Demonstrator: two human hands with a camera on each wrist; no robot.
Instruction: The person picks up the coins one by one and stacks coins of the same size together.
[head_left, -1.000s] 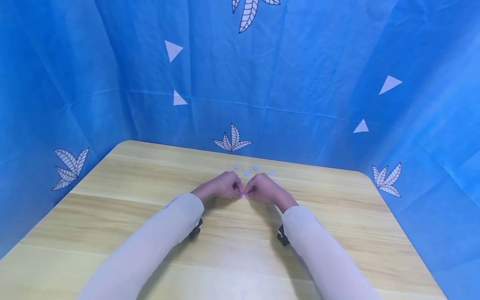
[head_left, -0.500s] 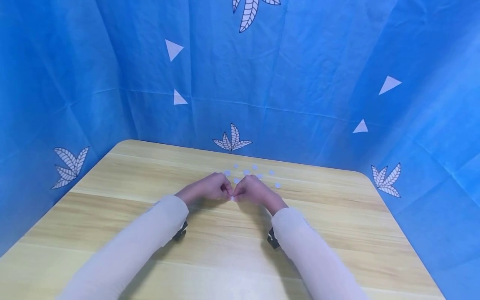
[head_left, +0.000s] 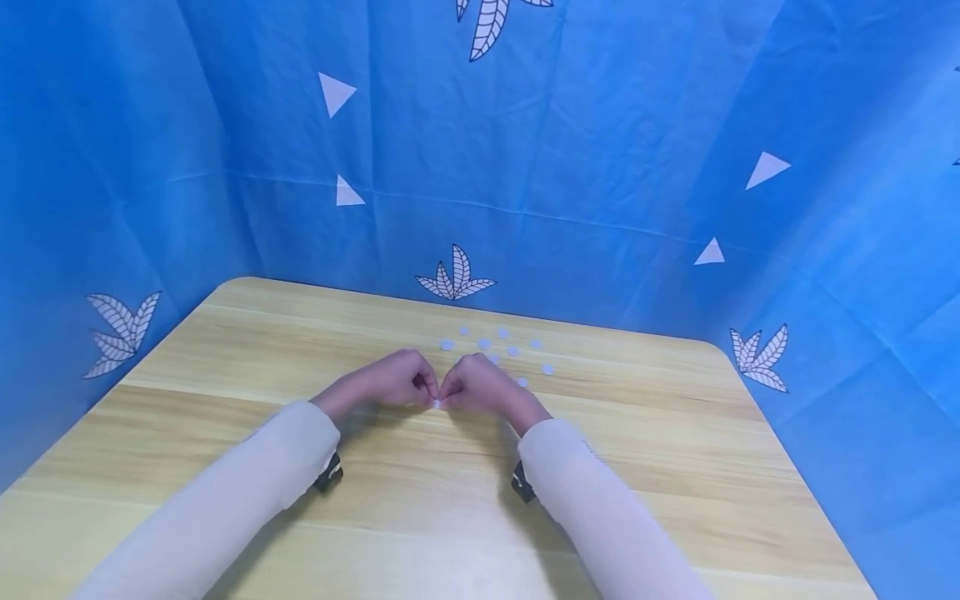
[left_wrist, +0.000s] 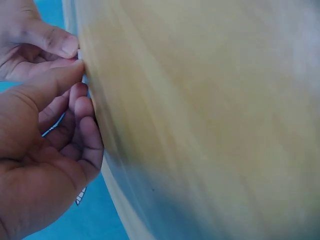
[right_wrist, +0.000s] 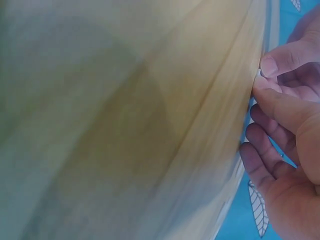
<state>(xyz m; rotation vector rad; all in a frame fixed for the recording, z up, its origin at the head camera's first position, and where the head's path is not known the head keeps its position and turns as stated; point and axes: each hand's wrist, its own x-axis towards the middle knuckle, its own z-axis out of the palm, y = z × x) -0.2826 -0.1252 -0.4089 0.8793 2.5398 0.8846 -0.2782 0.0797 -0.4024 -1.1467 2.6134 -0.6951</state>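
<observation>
Both hands meet over the table, fingertips together at one small white disc (head_left: 437,403). My left hand (head_left: 401,379) pinches its left side between thumb and forefinger, and my right hand (head_left: 483,385) does the same from the right. In the left wrist view only a thin white edge of the disc (left_wrist: 80,53) shows between the fingertips; the rest is covered. The other fingers of the left hand (left_wrist: 40,145) curl loosely inward. Those of the right hand (right_wrist: 292,137) are bent too, close to the tabletop.
Behind the right hand, several flat white discs (head_left: 483,343) lie scattered on the wooden table (head_left: 420,517). One disc (head_left: 522,382) is close to the right wrist. A blue patterned cloth (head_left: 450,150) hangs round the table's far and side edges.
Both hands have slid left and slightly nearer together, the small disc staying at their fingertips. More of the scattered discs have come out from behind them. The head view has shifted slightly.
</observation>
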